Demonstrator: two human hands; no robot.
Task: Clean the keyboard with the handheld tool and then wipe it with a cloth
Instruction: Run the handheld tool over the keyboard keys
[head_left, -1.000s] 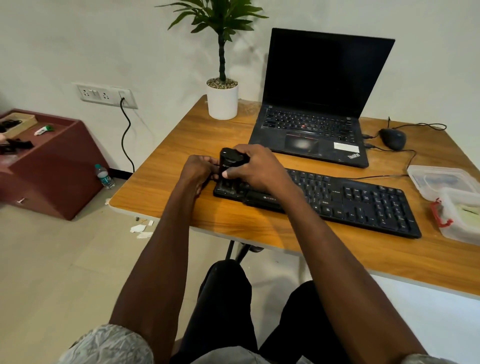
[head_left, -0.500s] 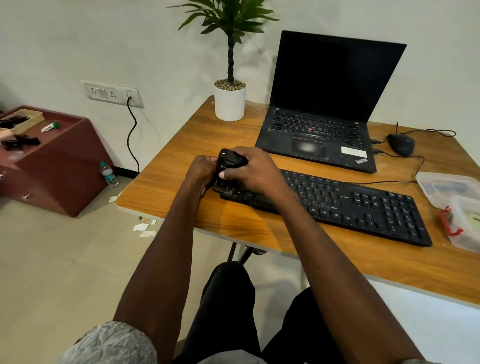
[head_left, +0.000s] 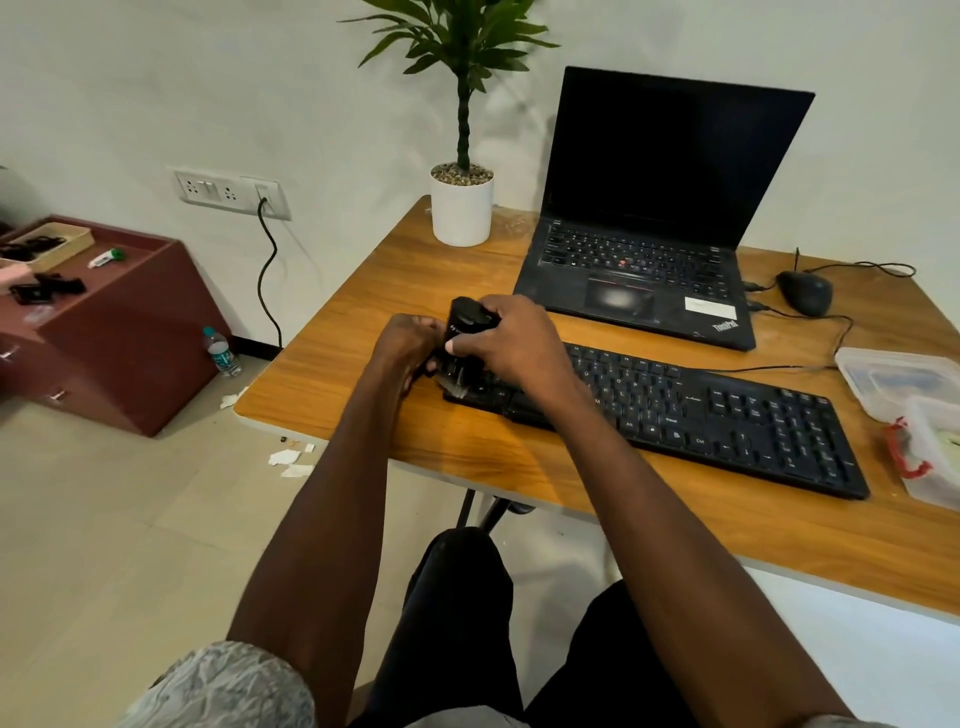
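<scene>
Step one in hand: right hand (head_left: 511, 340) grips the black handheld tool (head_left: 466, 332) on the keyboard's (head_left: 691, 415) left end on the tabletop (head_left: 363, 322), left hand (head_left: 410, 345) curled against that end, grip unclear; next likely sweep rightward, cloth not visible.

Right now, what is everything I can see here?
keyboard: one, black, desk front
handheld tool: one, black, on keyboard's left end
laptop: one, black, open, behind keyboard
mouse: one, black, right of laptop
plant pot: one, white, desk's back corner
plastic boxes: two, clear, desk's right edge
desk: one, wooden
cabinet: one, maroon, left
bottle: one, clear, on floor
left hand: beside the tool
right hand: grips the tool
</scene>
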